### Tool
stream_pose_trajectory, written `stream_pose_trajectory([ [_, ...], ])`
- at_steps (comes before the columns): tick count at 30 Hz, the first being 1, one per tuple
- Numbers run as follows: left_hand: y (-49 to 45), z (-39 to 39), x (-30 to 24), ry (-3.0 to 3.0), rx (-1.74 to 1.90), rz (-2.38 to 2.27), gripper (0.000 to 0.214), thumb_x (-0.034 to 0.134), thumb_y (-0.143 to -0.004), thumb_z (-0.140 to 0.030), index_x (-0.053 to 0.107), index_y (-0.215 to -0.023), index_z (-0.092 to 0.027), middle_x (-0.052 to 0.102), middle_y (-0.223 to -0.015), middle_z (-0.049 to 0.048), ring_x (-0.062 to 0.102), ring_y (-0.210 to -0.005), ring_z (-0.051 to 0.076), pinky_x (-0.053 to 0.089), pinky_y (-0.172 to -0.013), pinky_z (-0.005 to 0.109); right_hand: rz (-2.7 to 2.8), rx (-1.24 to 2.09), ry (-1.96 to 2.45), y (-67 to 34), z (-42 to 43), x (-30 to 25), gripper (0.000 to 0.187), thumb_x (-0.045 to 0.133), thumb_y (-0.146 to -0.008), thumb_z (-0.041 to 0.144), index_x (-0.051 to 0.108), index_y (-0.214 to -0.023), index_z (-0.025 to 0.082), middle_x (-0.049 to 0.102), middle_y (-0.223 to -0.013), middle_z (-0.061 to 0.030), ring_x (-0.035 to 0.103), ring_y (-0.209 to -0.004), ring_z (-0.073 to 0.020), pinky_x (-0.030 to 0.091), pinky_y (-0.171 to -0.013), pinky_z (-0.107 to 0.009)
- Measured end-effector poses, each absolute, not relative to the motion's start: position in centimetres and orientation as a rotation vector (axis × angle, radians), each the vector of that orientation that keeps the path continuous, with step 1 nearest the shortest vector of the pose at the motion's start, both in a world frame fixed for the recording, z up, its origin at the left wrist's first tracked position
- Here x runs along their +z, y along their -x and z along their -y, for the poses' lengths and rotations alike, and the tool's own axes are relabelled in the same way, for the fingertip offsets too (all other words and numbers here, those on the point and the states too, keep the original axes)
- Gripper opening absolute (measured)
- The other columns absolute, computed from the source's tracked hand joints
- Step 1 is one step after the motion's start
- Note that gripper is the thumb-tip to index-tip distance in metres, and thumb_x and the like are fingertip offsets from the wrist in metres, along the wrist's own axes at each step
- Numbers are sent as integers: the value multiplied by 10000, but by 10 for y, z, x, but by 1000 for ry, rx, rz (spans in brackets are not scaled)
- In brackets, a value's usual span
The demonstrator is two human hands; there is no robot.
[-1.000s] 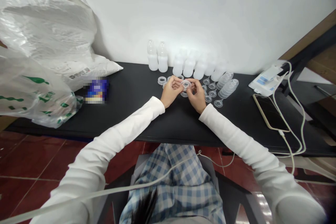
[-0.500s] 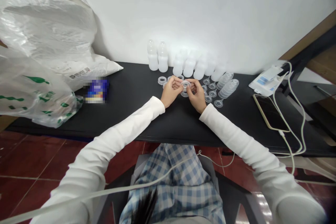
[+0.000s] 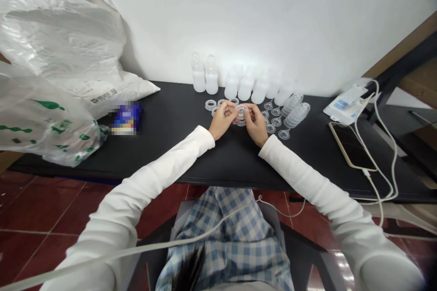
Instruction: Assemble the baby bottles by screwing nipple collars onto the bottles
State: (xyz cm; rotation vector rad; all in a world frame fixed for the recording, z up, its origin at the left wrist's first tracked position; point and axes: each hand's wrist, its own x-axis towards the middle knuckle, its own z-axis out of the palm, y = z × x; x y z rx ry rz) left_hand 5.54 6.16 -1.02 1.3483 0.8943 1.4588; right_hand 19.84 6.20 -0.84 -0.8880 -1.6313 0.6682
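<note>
In front of the row of frosted white plastic bottles (image 3: 246, 88), the left hand (image 3: 221, 121) and right hand (image 3: 256, 126) pinch a translucent round plastic piece (image 3: 242, 110) between them, probably best handled level, with both thumbs pressing evenly on its rim.

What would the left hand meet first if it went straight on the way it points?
The left hand would probably first meet the clear plastic piece at its fingers, with the right hand just beyond; depth is unclear here.
</note>
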Motion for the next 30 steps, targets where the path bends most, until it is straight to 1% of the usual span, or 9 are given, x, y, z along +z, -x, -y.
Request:
stream_pose_trajectory([
  [3, -56, -60, -8, -1371, 1453, -887, 378, 750, -813, -498, 537, -914, -202, 586, -611, -67, 586, -514, 82, 456, -485, 195, 1630, 643, 880, -199, -62, -7, 413, 501, -943, 619, 602, -1051, 233, 647, -866, -19, 548, -693, -143, 475, -660, -315],
  [9, -56, -58, -6, -1407, 1486, -883, 449, 775, -767, -554, 502, -845, -205, 551, -594, -81, 534, -482, 56, 410, -464, 186, 1645, 633, 867, -198, -59, -6, 409, 519, -933, 630, 589, -1009, 235, 556, -750, 12, 482, -621, -131, 419, -580, -294],
  [14, -56, -58, -8, -1460, 1489, -890, 453, 754, -788, -568, 473, -813, -214, 509, -608, -76, 498, -499, 58, 390, -475, 202, 1613, 707, 845, -196, -58, -7, 453, 553, -889, 687, 569, -972, 241, 542, -745, 16, 489, -627, -130, 419, -564, -289],
  [18, -56, -58, -11, -1495, 1503, -920, 438, 749, -809, -555, 472, -818, -215, 473, -631, -68, 468, -525, 65, 371, -491, 217, 1622, 718, 844, -195, -59, -8, 449, 555, -889, 685, 557, -969, 243, 522, -729, 25, 475, -617, -126, 409, -557, -282],
  [25, -56, -57, -11, -1530, 1522, -930, 431, 728, -826, -573, 486, -832, -217, 469, -631, -61, 464, -517, 70, 399, -500, 228, 1633, 658, 863, -196, -58, -9, 406, 542, -915, 640, 559, -985, 241, 538, -745, 21, 481, -624, -126, 399, -563, -281],
  [28, -55, -57, -11, -1490, 1479, -886, 438, 721, -825, -590, 486, -868, -223, 491, -634, -66, 484, -498, 71, 412, -482, 223, 1679, 626, 879, -199, -58, -8, 383, 518, -938, 615, 558, -1011, 241, 567, -779, 12, 499, -644, -130, 422, -591, -286],
  [30, -55, -59, -11, -1455, 1446, -842, 445, 716, -823, -599, 480, -898, -228, 524, -660, -63, 522, -524, 80, 446, -503, 224, 1700, 625, 864, -200, -59, -6, 364, 522, -943, 590, 558, -1042, 241, 597, -836, -2, 524, -679, -137, 449, -624, -294],
])
